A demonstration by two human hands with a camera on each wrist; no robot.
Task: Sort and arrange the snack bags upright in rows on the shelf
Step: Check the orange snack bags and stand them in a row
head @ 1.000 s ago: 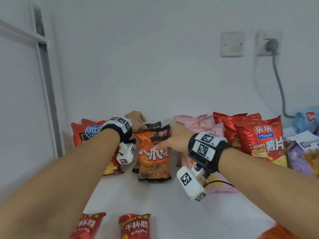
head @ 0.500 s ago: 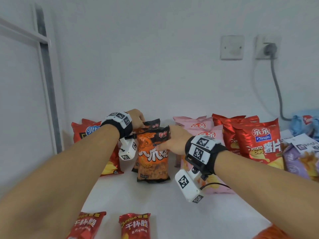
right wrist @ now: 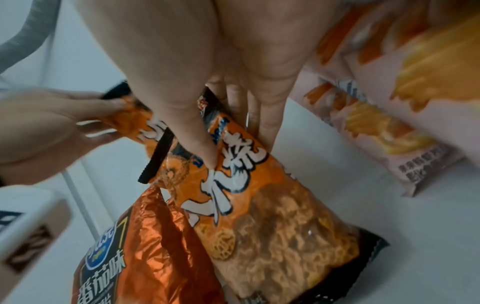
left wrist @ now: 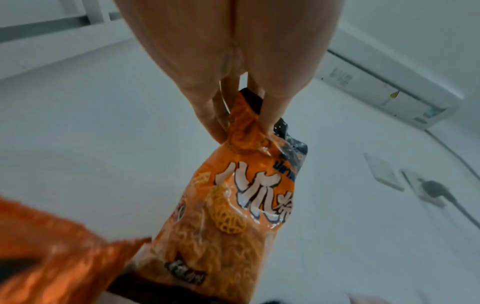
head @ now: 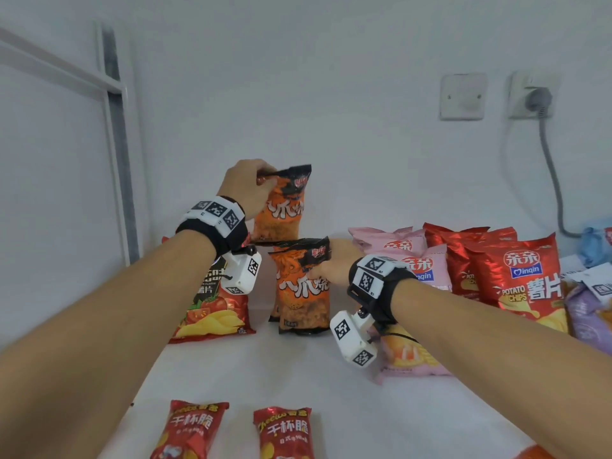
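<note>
Below, white shelf (head: 298,376) against white wall (head: 331,111), plugged socket (head: 531,99).

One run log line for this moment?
left hand: holds lifted orange bag | right hand: grips standing orange bag | shelf: sorting unfinished

soft, even, cool light is spread over the white wall (head: 331,94), with only faint shadows cast. glare is seen on the red foil bags (head: 516,270). straight lines are bent at the wide-angle edges. near parts of both wrist views are blurred.
</note>
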